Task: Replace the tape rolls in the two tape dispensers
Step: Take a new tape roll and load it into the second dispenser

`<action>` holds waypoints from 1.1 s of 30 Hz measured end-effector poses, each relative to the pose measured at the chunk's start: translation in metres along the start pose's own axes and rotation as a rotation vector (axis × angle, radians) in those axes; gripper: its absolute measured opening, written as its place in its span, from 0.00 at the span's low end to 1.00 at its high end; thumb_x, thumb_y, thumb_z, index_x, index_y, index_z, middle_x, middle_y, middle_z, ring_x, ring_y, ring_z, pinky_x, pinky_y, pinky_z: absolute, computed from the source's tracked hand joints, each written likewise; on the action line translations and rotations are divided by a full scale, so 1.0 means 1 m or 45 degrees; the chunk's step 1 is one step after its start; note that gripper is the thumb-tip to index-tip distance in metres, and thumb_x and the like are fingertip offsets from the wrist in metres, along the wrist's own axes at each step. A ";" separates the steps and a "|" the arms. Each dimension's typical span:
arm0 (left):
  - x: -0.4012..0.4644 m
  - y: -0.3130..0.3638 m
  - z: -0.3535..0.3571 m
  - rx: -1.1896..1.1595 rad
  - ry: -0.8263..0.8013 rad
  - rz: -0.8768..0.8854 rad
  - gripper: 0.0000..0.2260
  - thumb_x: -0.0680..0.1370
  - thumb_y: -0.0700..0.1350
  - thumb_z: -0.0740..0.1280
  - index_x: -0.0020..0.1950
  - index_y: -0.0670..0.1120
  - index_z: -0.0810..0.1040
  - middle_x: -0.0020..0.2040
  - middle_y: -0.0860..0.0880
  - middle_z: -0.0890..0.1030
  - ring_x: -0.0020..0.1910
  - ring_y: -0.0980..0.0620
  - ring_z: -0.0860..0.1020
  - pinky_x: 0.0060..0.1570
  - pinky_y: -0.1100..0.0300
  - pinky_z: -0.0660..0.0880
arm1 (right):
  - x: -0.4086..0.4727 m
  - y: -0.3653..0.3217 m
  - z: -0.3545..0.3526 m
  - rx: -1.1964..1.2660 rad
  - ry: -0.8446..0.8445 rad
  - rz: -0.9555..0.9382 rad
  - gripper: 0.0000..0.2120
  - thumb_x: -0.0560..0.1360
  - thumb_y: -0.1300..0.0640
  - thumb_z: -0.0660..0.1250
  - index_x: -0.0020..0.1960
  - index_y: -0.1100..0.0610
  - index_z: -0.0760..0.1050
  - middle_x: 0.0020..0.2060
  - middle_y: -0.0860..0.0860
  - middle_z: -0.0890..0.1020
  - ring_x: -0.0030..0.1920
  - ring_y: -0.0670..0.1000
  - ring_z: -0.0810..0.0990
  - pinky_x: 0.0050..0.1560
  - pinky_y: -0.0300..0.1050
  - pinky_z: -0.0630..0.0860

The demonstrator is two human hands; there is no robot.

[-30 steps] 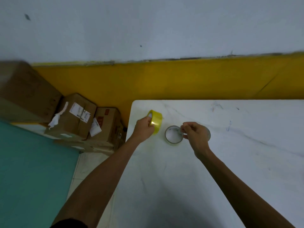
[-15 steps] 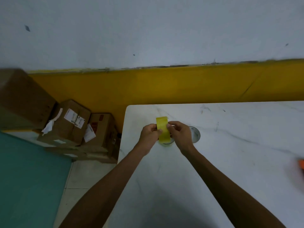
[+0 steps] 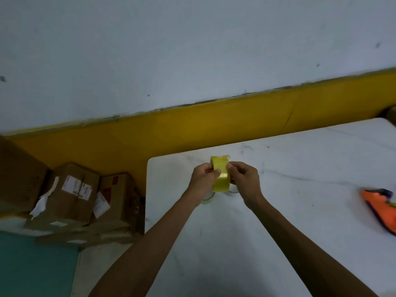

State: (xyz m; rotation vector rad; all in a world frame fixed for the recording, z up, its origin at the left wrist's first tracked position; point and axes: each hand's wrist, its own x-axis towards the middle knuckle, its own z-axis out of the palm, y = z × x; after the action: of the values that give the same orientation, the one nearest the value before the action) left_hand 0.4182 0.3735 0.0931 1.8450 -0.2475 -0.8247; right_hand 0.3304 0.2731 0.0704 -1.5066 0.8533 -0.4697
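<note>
1. Yellow tape roll held up on edge above the white surface, near its far left corner.
2. Left hand grips the roll's left side, fingers curled round it; right hand pinches the right rim. Both grips clamped on the roll.
3. A loose tape end seems to lift at the top; too small to be sure.
4. Two clear rolls lie on the surface beneath my hands, mostly hidden.
5. Orange dispenser lies well apart at the right edge.
6. Risks, my judgement: the tape end re-sticking or tearing if peeled askew; a slipped roll landing on the rolls below.
</note>
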 end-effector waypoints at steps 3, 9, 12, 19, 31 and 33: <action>-0.005 0.019 0.035 0.062 -0.104 0.058 0.12 0.79 0.44 0.66 0.61 0.44 0.78 0.54 0.47 0.79 0.57 0.46 0.77 0.63 0.45 0.75 | -0.003 -0.004 -0.038 0.035 0.112 0.008 0.11 0.78 0.56 0.65 0.56 0.60 0.81 0.49 0.57 0.84 0.50 0.59 0.83 0.51 0.58 0.83; -0.022 0.058 0.124 0.188 -0.318 0.150 0.14 0.80 0.45 0.65 0.64 0.43 0.77 0.55 0.47 0.78 0.57 0.46 0.76 0.62 0.48 0.75 | -0.020 -0.014 -0.130 0.133 0.356 -0.043 0.06 0.78 0.58 0.65 0.51 0.57 0.80 0.46 0.56 0.84 0.48 0.58 0.84 0.46 0.54 0.84; -0.035 0.073 0.173 0.234 -0.427 0.202 0.12 0.80 0.44 0.65 0.63 0.43 0.77 0.53 0.48 0.77 0.54 0.47 0.76 0.54 0.53 0.75 | -0.031 -0.011 -0.181 0.166 0.464 -0.040 0.09 0.78 0.57 0.65 0.53 0.59 0.81 0.47 0.57 0.84 0.48 0.58 0.84 0.47 0.54 0.84; -0.081 0.087 0.299 0.316 -0.636 0.194 0.06 0.80 0.42 0.64 0.56 0.46 0.78 0.54 0.45 0.80 0.57 0.43 0.79 0.60 0.46 0.77 | -0.069 0.013 -0.304 0.275 0.677 -0.028 0.06 0.77 0.59 0.65 0.46 0.55 0.81 0.42 0.55 0.85 0.44 0.55 0.85 0.42 0.50 0.84; -0.163 0.082 0.489 0.377 -0.955 0.167 0.08 0.79 0.40 0.64 0.55 0.44 0.80 0.55 0.42 0.84 0.56 0.41 0.81 0.59 0.44 0.78 | -0.137 0.069 -0.487 0.311 1.004 0.045 0.09 0.77 0.56 0.67 0.52 0.58 0.82 0.44 0.55 0.85 0.46 0.57 0.85 0.42 0.51 0.84; -0.173 0.080 0.513 0.374 -0.989 0.185 0.07 0.79 0.40 0.64 0.54 0.45 0.80 0.55 0.42 0.84 0.56 0.42 0.81 0.59 0.45 0.78 | -0.147 0.074 -0.509 0.328 1.039 0.052 0.09 0.77 0.56 0.67 0.53 0.59 0.82 0.44 0.55 0.86 0.45 0.56 0.85 0.41 0.48 0.84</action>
State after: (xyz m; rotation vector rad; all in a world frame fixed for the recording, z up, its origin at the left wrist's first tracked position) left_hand -0.0225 0.0502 0.1284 1.6579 -1.0229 -1.4307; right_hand -0.1539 0.0466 0.0972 -1.0390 1.3801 -1.1572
